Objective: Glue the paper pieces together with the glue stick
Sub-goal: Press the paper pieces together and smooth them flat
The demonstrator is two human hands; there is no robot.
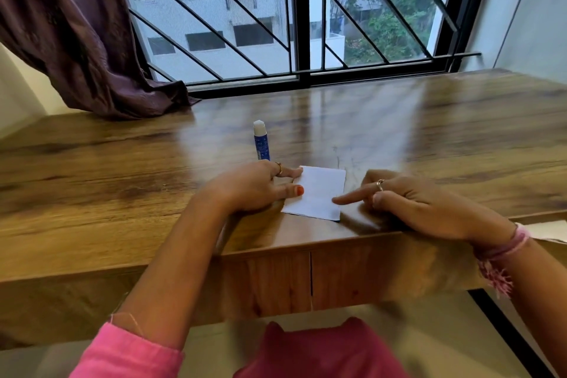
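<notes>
Wooden tabletop (429, 132) fills most of the view, set under a barred window (276, 9) with a dark curtain (76, 40) bunched at its left end.

Left hand (254, 187) lies flat on the tabletop, fingers loosely spread and holding nothing; thumb and one fingertip press down the left edge of the paper. Right hand (408, 202) is also palm-down with nothing held. Its index finger is stretched out and its tip touches the paper's right edge low down, while the other fingers are curled.

White paper (316, 193) lies flat near the front edge of the tabletop, between the two hands. A dark sliver shows under its lower right corner. That looks like a second piece beneath, so the pieces seem already laid together. I can't confirm a glue line or count the layers.

Another pale sheet (549, 230) pokes in at the far right edge, apart from the work; its role is unclear.

Glue stick (261, 141) stands upright just behind the left hand, not touched by either hand. Its cap is off and white glue shows at the top. No cap is visible.

Progress, as a judgement: late stage, pressing the joint flat. Left to do: finish smoothing, and cap the stick if a cap turns up.

Writing: the glue stick's blue label carries print, too small to read. No brand legible. The paper looks blank.
</notes>
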